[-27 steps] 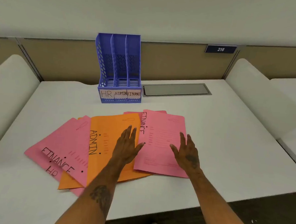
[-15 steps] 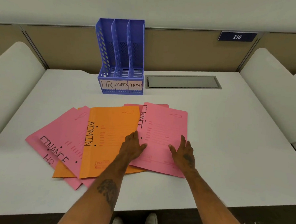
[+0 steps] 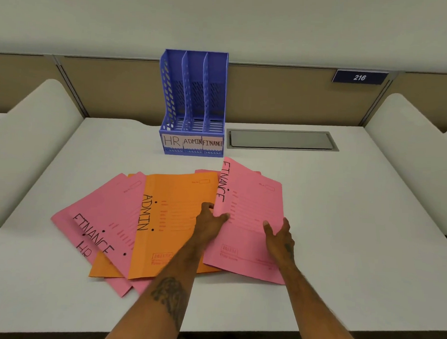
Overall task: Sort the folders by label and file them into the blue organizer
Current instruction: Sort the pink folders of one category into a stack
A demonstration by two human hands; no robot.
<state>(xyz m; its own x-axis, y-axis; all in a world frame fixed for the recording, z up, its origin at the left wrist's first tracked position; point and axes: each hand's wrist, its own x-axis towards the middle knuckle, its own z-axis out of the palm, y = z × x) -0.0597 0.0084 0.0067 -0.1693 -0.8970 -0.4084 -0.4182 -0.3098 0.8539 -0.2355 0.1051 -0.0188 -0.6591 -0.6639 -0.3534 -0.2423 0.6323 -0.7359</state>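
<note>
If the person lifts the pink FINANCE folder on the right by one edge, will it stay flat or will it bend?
The pink FINANCE folder will probably bend: it looks like thin card, and its far edge already curls up where the left hand grips it. It seems light. Holding it with the right hand too should keep it flatter. It may slide easily over the orange ADMIN folder.

The blue organizer (image 3: 193,103) at 12 o'clock carries three handwritten labels along its front: "HR", "ADMIN" and "FINANCE", left to right. A dark sign (image 3: 359,77) on the partition at 1 o'clock reads "216". Among the fanned folders, the right pink folder (image 3: 250,222) reads "FINANCE", the orange folder (image 3: 173,223) "ADMIN", the left pink folder (image 3: 111,215) "FINANCE", and the bottom pink folder (image 3: 66,228) at 9 o'clock "HR". Small printed stamps on the folders are unreadable.
</note>
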